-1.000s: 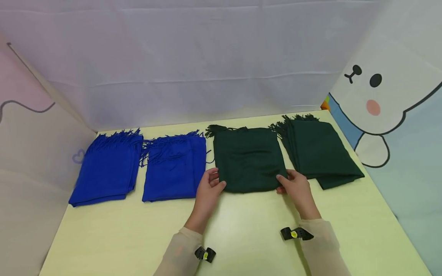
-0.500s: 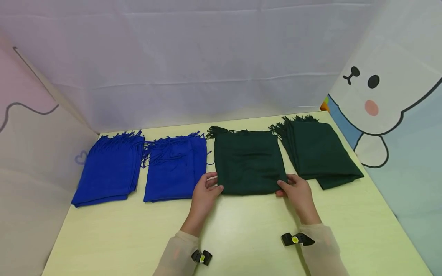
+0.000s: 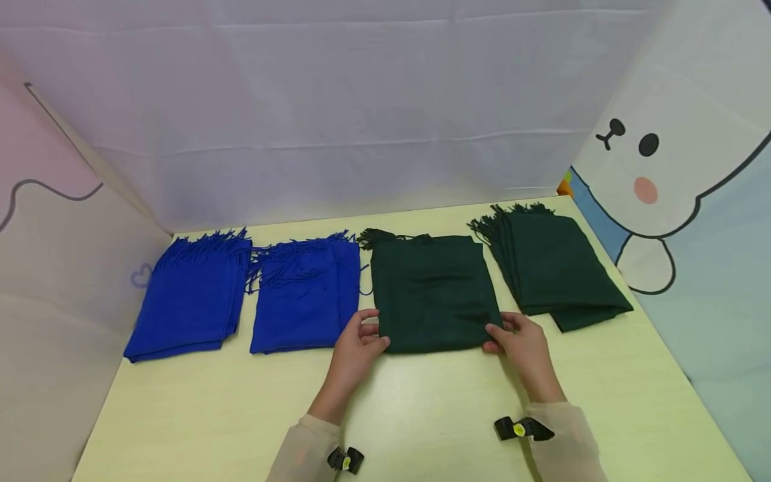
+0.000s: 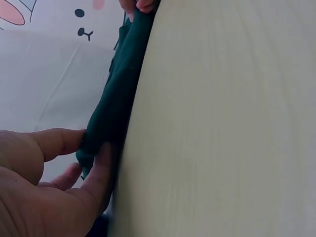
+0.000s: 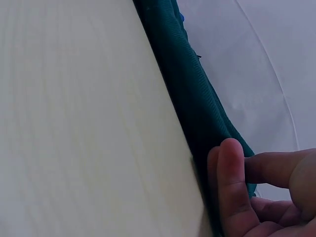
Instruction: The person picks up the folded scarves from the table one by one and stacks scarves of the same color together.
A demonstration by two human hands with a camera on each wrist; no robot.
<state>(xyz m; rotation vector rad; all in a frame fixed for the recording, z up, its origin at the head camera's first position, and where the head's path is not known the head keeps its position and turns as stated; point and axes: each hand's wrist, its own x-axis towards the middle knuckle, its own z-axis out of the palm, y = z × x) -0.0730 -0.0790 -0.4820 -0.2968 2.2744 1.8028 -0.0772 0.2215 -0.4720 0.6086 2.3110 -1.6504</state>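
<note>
Green cloth (image 3: 436, 294) nearer; right wrist view: ribbing (image 5: 186, 47).

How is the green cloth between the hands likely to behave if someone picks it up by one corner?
The green cloth would probably flop rather than stay flat, since its surface shows soft creases. It may also unfold, as its near edge looks rounded like a fold. Its fringe would likely swing, being loose strands.

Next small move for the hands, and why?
I'd probably ease the left grip and right grip off the held green cloth: they pinch its near corners, and it lies folded between a folded blue cloth and the rightmost green cloth.
</note>
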